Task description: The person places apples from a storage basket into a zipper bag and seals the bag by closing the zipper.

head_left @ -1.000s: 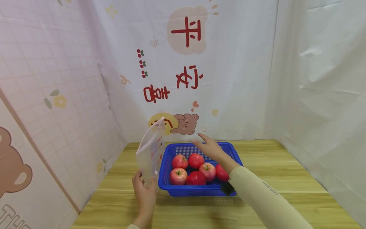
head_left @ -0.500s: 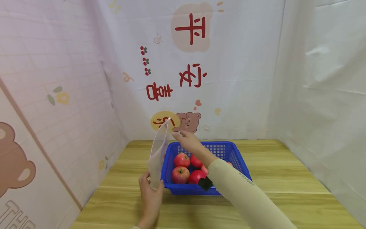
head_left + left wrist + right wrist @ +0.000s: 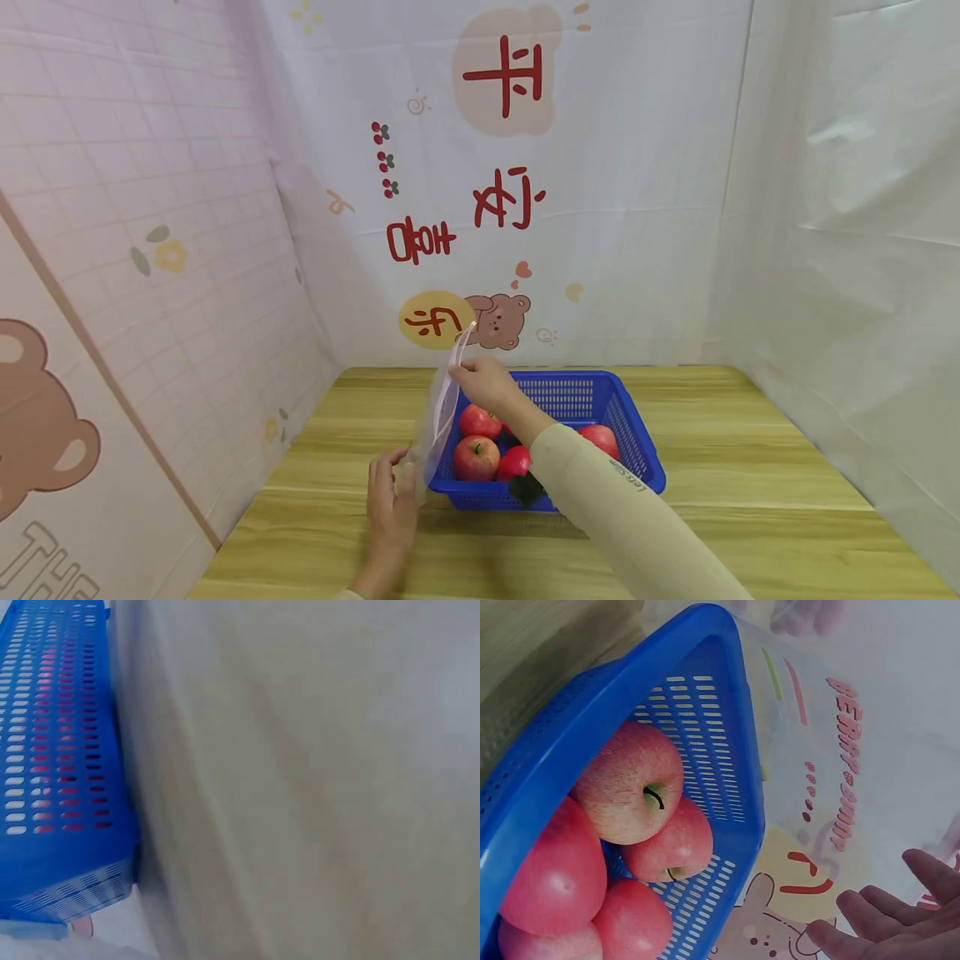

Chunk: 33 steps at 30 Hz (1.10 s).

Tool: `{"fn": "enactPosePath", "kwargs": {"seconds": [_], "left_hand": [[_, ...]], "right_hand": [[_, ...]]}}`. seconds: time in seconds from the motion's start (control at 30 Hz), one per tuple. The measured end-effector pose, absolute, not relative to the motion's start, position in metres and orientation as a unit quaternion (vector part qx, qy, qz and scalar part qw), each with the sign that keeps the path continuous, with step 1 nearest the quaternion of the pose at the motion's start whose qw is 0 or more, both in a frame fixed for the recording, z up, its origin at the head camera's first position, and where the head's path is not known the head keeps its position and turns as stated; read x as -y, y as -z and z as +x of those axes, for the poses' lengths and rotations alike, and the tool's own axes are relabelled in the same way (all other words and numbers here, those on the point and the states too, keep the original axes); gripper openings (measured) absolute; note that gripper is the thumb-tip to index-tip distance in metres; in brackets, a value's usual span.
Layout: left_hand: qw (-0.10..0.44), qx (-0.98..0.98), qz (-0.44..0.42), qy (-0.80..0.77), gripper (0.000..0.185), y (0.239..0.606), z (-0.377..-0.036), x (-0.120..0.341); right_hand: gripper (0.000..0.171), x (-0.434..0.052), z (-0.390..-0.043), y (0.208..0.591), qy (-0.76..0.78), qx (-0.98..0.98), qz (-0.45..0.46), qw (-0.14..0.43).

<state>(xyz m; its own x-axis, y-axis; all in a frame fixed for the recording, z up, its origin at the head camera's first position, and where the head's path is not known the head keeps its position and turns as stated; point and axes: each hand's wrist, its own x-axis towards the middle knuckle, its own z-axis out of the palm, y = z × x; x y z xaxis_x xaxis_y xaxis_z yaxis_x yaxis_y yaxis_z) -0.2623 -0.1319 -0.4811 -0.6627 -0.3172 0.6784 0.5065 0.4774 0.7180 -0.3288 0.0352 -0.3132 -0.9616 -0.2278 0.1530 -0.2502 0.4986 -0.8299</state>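
Observation:
In the head view, my left hand (image 3: 392,508) holds a translucent zip bag (image 3: 432,433) by its lower end, fingers on one side and thumb on the other. The bag stands tilted against the left side of a blue plastic basket (image 3: 622,417). At the bag's upper rim, my right hand (image 3: 491,385) pinches the edge in the head view; in the right wrist view its fingers (image 3: 877,915) appear parted over the wall print. Several red apples (image 3: 476,458) lie in the basket, some hidden by the right forearm. Red lettering shows on the bag (image 3: 847,750).
The basket and bag are on a wood-grain table (image 3: 750,467). White printed curtains (image 3: 615,208) hang behind and at both sides. A dark object (image 3: 527,490) sits under the right wrist at the basket's front rim.
My right hand has moved left from above the basket to the bag's rim, and its fingers have curled. The bag has shifted right and leans toward the basket, still in my left hand.

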Motion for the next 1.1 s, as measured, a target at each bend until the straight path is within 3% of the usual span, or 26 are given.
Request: {"fn": "enactPosePath", "kwargs": {"seconds": [0.2, 0.33, 0.53, 0.77, 0.93, 1.1], "left_hand": [[0.354, 0.795, -0.029, 0.491, 0.028, 0.465, -0.267, 0.141], [0.308, 0.822, -0.020, 0.479, 0.034, 0.447, -0.273, 0.146], [0.207, 0.857, -0.026, 0.472, 0.054, 0.408, -0.294, 0.157], [0.107, 0.896, -0.094, 0.421, 0.065, 0.349, -0.315, 0.151], [0.017, 0.926, -0.158, 0.343, 0.083, 0.323, -0.322, 0.139], [0.004, 0.944, -0.186, 0.272, 0.076, 0.310, -0.324, 0.129]], "right_hand": [[0.036, -0.036, -0.328, 0.321, -0.493, 0.857, 0.149, 0.026], [0.028, -0.036, -0.328, 0.325, -0.484, 0.860, 0.159, 0.044], [0.043, -0.035, -0.329, 0.327, -0.482, 0.863, 0.143, 0.054], [0.027, -0.035, -0.330, 0.329, -0.478, 0.868, 0.123, 0.054], [0.026, -0.037, -0.330, 0.332, -0.477, 0.870, 0.115, 0.053], [0.026, -0.039, -0.330, 0.335, -0.476, 0.869, 0.115, 0.071]]}}
